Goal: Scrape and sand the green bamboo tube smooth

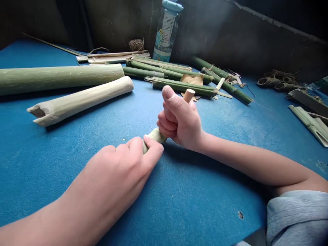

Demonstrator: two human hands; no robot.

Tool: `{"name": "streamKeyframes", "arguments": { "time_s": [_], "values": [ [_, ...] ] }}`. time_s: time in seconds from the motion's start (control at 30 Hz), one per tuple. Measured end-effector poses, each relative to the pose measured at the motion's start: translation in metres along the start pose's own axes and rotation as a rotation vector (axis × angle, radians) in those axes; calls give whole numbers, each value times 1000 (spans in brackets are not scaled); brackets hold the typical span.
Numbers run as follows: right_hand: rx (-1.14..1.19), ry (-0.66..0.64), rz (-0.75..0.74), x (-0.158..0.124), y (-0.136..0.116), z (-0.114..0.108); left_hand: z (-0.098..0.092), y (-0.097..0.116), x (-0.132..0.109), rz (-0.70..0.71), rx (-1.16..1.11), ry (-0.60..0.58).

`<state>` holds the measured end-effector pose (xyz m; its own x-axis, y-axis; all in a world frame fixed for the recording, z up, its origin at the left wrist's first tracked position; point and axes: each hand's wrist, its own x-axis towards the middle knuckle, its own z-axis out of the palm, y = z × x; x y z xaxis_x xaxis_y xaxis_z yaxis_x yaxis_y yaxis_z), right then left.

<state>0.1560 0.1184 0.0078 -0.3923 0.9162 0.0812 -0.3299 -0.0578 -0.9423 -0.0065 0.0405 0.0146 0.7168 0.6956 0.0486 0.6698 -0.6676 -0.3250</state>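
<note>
Two bamboo tubes are lying at the left of a blue tabletop point(64, 177): a thick green tube point(58, 78) with its skin scraped in streaks and, just in front of it, a pale peeled tube point(79, 99) with its notched, open end pointing left. Behind them, flat bamboo strips point(112, 57) are lying near a ball of twine point(136, 44).

Toward the middle, the left hand point(120, 171) is reaching in from the lower left, half closed, with its fingertips point(150, 143) pressing on the lower end of a short pale bamboo piece point(153, 135). This piece is slanting between the two hands, and I cannot tell whether it is touching the tabletop. The right hand point(179, 119) is clenching around it in a tight fist, thumb raised, while a light wooden dowel point(189, 95) is poking up beside the thumb. The fist is hiding how the dowel and the piece meet.

Beyond the hands, a water bottle point(166, 30) with a blue cap is standing upright against the dark back wall, and thin green bamboo stalks point(169, 70) are lying in a loose pile around a scrap of brown paper point(192, 79). Farther right, small tied bamboo rings point(278, 81) and split bamboo lengths point(309, 124) are lying near the table's far edge, and a grey sleeve point(294, 215) is bunching at the right elbow.
</note>
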Motion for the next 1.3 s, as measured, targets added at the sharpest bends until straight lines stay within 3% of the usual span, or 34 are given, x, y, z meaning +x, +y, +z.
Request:
{"name": "streamKeyframes", "arguments": {
  "time_s": [0.1,0.2,0.3,0.47,0.83,1.3],
  "values": [
    [17,-27,23,2,-1,-2,-1,-3,1,-13,-58,-90],
    [57,-46,30,1,-13,-2,-1,-5,2,-33,-45,-92],
    [59,-34,-67,-7,-24,2,-1,-8,3,-67,-43,-97],
    [16,64,-162,-16,-27,10,-3,-15,5,-131,-150,-202],
    [41,244,-187,-10,-22,18,2,-13,5,-111,-156,-63],
    [92,183,-106,-2,-18,5,2,-14,5,-109,-168,-63]
  ]
}}
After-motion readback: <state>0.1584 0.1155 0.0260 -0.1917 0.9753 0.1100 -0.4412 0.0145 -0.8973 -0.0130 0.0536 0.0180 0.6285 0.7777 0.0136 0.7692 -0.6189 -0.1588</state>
